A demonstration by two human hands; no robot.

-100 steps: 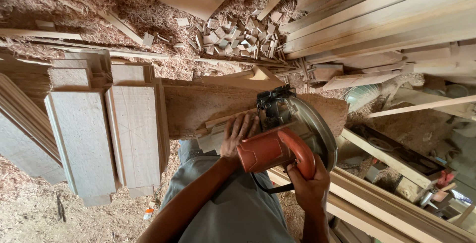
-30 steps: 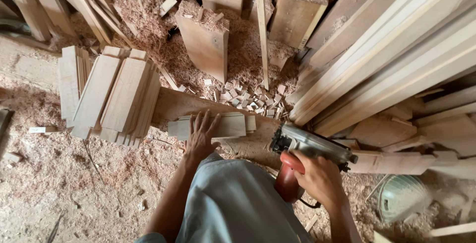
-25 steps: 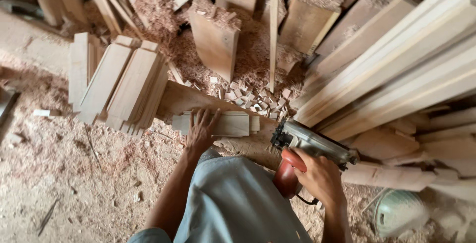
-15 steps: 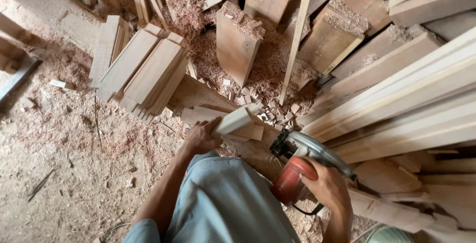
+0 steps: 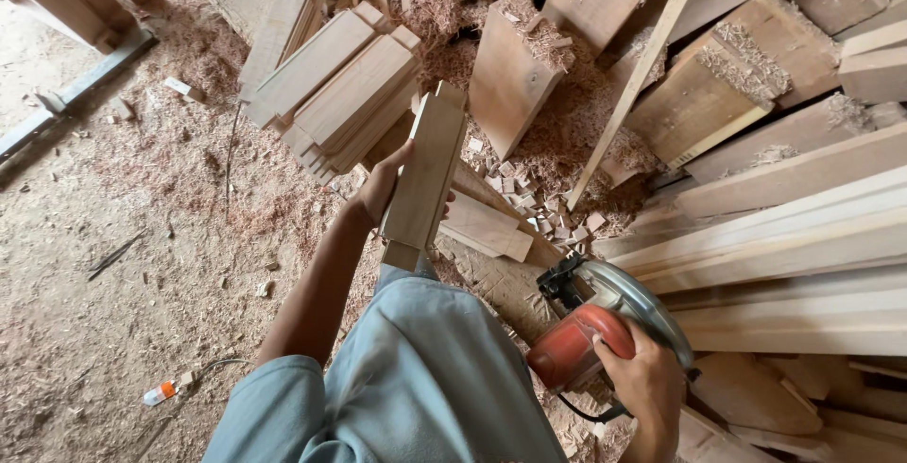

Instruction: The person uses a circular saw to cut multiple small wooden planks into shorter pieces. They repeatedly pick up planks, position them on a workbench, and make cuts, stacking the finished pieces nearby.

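My left hand was clamped around one wooden block, thumb on its near face, lifting it clear of the floor with its long side pointing far and slightly right. My right hand was closed tight on the red handle of one circular saw, down near my right knee, blade guard facing the right-hand planks. One cut offcut lay just under the raised block. To the far left sat one stack of cut boards, too overlapped to count exactly. One thick slab leaned beyond, topped with sawdust. Shavings covered the floor on the left.
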